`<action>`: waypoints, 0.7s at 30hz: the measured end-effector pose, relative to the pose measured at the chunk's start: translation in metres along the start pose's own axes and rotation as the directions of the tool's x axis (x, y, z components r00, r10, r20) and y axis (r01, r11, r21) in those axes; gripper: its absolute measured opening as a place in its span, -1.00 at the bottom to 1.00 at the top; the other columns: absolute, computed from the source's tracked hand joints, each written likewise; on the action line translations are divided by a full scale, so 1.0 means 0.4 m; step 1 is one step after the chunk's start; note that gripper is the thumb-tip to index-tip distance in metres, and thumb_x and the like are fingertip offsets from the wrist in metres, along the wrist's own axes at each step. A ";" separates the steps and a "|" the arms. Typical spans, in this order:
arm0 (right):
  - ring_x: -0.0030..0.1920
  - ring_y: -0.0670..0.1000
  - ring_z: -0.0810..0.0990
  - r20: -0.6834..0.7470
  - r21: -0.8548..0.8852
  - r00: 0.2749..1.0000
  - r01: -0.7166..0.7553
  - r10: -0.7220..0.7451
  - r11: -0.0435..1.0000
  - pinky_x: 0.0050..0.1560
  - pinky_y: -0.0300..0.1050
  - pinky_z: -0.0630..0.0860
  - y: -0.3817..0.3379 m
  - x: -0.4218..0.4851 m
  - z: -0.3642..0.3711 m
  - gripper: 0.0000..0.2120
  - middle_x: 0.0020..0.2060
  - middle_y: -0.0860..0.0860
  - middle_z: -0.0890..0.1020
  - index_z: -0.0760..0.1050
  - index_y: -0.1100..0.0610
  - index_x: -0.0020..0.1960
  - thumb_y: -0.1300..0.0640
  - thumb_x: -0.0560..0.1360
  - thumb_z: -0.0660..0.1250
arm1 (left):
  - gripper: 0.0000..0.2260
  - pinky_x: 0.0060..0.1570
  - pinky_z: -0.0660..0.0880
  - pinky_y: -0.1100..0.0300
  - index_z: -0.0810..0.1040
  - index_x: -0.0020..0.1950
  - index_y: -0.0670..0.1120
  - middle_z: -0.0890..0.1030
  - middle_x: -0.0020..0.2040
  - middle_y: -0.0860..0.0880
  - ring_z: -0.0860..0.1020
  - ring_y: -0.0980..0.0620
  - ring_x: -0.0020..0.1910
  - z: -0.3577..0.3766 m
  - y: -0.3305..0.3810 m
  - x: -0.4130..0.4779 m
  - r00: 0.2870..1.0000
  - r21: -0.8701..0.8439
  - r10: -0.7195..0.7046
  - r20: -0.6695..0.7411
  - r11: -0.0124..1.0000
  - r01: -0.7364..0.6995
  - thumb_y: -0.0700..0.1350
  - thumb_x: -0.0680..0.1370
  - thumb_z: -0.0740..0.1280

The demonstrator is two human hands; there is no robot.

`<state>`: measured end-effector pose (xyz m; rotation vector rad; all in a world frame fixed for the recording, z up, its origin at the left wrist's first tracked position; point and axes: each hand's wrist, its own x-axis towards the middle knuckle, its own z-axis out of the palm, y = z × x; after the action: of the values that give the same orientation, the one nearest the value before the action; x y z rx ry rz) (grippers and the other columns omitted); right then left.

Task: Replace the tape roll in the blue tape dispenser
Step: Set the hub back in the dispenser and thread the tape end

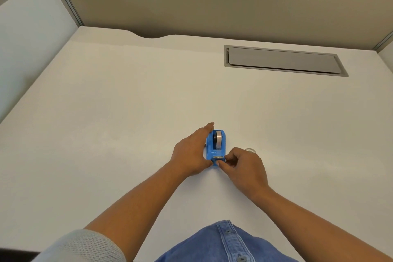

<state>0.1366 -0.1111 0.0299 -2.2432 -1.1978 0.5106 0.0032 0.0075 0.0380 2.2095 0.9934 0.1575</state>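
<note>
A small blue tape dispenser [215,148] stands on the white desk [127,112], its cutter end toward me. A tape roll [218,139] sits in its cradle. My left hand [192,152] wraps the dispenser's left side, fingers stretched along it and thumb at the near end. My right hand [242,167] pinches at the cutter end with thumb and forefinger; what lies between the fingertips is too small to make out. Behind my right hand a clear, round object [251,150], possibly another tape roll, peeks out on the desk.
A grey cable-tray lid [282,60] is set into the desk at the back right. Beige partition walls [191,6] close the back. A white panel [27,38] borders the left side.
</note>
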 end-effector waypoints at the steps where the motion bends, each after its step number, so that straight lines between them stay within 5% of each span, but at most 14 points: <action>1: -0.33 -0.12 0.50 0.007 -0.030 1.000 0.011 -0.010 0.999 -0.41 -0.22 0.41 0.000 0.003 -0.001 -0.79 -0.45 -0.18 0.53 0.52 -0.08 -0.29 -0.12 0.36 0.51 | -0.07 0.24 0.47 0.06 0.09 0.55 0.14 0.35 0.50 0.16 0.52 0.04 0.30 0.001 -0.001 0.000 1.000 -0.003 -0.003 -0.002 1.000 0.003 0.10 0.32 0.56; 7: -0.31 -0.05 0.53 0.047 -0.181 0.999 0.032 -0.024 0.983 -0.38 -0.17 0.44 -0.006 0.018 -0.003 -0.71 -0.45 -0.15 0.55 0.44 -0.08 -0.34 -0.17 0.36 0.48 | -0.08 0.22 0.47 0.09 0.08 0.55 0.16 0.36 0.49 0.17 0.52 0.06 0.29 0.009 -0.004 -0.004 1.000 -0.017 -0.006 -0.007 1.000 0.005 0.08 0.33 0.56; 14: -0.41 -0.11 0.45 0.065 -0.185 0.998 0.016 -0.004 0.983 -0.48 -0.24 0.20 -0.027 0.025 -0.002 -0.57 -0.48 -0.15 0.48 0.25 -0.10 -0.40 -0.18 0.31 0.51 | -0.12 0.24 0.44 0.12 0.10 0.55 0.15 0.38 0.49 0.15 0.52 0.05 0.29 0.013 0.001 -0.003 1.000 -0.024 -0.012 -0.022 1.000 0.011 0.09 0.36 0.53; 21: -0.22 -0.09 0.49 0.100 -0.153 0.995 0.026 -0.011 0.988 -0.35 -0.18 0.44 0.006 0.012 -0.006 -0.71 -0.39 -0.19 0.52 0.40 -0.11 -0.25 -0.16 0.31 0.51 | -0.15 0.19 0.43 0.13 0.00 0.56 0.16 0.35 0.50 0.10 0.48 -0.01 0.32 0.031 0.001 -0.022 1.000 -0.039 -0.017 -0.014 0.999 0.017 -0.01 0.45 0.48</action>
<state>0.1420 -0.1090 0.0299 -2.3578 -1.3485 0.5435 0.0019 -0.0055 0.0304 2.1674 1.0083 0.1836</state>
